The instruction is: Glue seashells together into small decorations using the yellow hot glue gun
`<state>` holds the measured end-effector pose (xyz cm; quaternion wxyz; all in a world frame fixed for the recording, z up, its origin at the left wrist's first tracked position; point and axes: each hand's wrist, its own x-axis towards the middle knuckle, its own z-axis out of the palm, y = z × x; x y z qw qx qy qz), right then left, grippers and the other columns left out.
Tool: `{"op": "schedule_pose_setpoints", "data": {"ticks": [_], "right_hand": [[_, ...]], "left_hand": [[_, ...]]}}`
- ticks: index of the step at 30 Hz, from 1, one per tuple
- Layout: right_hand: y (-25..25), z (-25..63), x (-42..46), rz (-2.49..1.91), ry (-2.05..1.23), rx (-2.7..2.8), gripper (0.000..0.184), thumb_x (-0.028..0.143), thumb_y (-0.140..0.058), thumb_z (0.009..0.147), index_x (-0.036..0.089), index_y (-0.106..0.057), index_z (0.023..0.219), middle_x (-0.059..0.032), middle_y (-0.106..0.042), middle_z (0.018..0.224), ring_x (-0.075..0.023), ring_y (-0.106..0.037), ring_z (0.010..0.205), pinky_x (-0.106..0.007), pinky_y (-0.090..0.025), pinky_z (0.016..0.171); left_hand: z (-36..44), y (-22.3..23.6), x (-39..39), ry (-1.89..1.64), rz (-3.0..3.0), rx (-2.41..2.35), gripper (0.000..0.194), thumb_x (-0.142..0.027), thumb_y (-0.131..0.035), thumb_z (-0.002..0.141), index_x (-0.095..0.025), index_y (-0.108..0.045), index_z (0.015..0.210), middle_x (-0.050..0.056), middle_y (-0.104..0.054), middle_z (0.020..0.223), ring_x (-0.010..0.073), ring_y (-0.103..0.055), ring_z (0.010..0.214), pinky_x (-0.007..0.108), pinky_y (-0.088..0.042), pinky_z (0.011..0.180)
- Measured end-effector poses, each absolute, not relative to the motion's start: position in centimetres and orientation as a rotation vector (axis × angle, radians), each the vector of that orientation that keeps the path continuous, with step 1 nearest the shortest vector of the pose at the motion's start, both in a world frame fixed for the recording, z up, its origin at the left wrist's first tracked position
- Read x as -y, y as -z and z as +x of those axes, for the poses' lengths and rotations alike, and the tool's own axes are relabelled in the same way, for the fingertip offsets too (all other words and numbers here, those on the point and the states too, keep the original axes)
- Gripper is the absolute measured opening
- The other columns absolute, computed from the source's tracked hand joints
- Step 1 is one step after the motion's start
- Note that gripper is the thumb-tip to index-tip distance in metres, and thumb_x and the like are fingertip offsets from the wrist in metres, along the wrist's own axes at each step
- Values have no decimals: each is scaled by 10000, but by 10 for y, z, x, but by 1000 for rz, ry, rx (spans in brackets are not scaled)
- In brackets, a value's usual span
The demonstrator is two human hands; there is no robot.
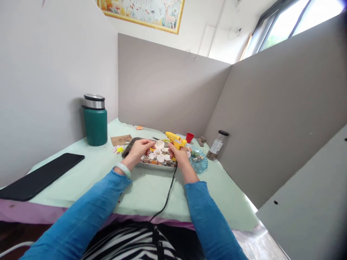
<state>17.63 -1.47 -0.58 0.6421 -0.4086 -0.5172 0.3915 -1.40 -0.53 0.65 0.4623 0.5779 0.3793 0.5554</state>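
Observation:
My right hand point(180, 157) is wrapped around the grip of a yellow hot glue gun point(175, 140), its nozzle pointing left over the tray. A black cord runs from the grip down to the table's front edge. The thumb and fingers of my left hand point(141, 150) are pinched at the edge of a whitish seashell point(159, 144), just left of the glue gun. Beneath both hands lies a metal tray point(157, 167) with pale shells and brownish pieces. My hands partly hide its contents.
A blue glass dish point(202, 165) with small bits sits right of the tray, near a red cup point(189, 137) and a tilted jar point(217, 146). At left stand a green bottle point(95, 124) and a black mat point(43, 176). A brown card point(121, 140) lies behind the tray's left end.

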Motion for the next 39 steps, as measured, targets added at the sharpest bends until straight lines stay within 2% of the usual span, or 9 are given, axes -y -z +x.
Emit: {"op": "schedule_pose_setpoints", "data": {"ticks": [9,18,26,30,35,39], "right_hand": [[5,172,19,-873,-947,1181,280,379,-766,627,167,-617,734,57,-546,528,-65,-425,390,-214,-374,401],[2,172,23,-841,-1041,1164,334,379,-791,608,167,-633,812,10,-650,644,-88,-514,445,-212,-422,418],[0,169,24,-854,-1040,1143,248,309,-753,611,155,-640,768,7,-644,620,-82,-502,430,-200,-405,405],[2,168,23,-872,-1030,1142,208,274,-731,605,161,-641,755,25,-619,580,-81,-488,421,-201,-394,409],[2,164,23,-910,-928,1104,192,274,-712,620,170,-635,762,39,-588,550,-94,-502,449,-203,-404,426],[2,163,22,-905,-891,1104,199,263,-710,627,174,-634,788,46,-574,538,-96,-496,443,-206,-400,422]], "left_hand": [[-11,-9,9,-1221,1523,-910,291,-397,-781,605,-128,-686,665,18,-620,585,64,-423,429,208,-324,422],[-10,-9,8,-1312,1487,-901,269,-319,-803,565,-134,-676,713,-21,-569,531,76,-451,440,210,-354,435],[-10,-3,2,-1310,1522,-916,257,-277,-784,583,-142,-622,730,-26,-562,550,75,-454,433,204,-338,421],[-9,-4,5,-1303,1484,-869,339,-247,-789,580,-158,-581,832,-33,-594,623,71,-462,418,207,-337,412],[-9,-8,9,-1176,1550,-828,573,-203,-773,588,-126,-594,1127,-47,-590,655,73,-471,440,208,-339,422],[-10,-9,10,-1086,1601,-801,578,-219,-784,594,-131,-618,1140,-33,-594,696,87,-513,489,214,-371,443]]}}
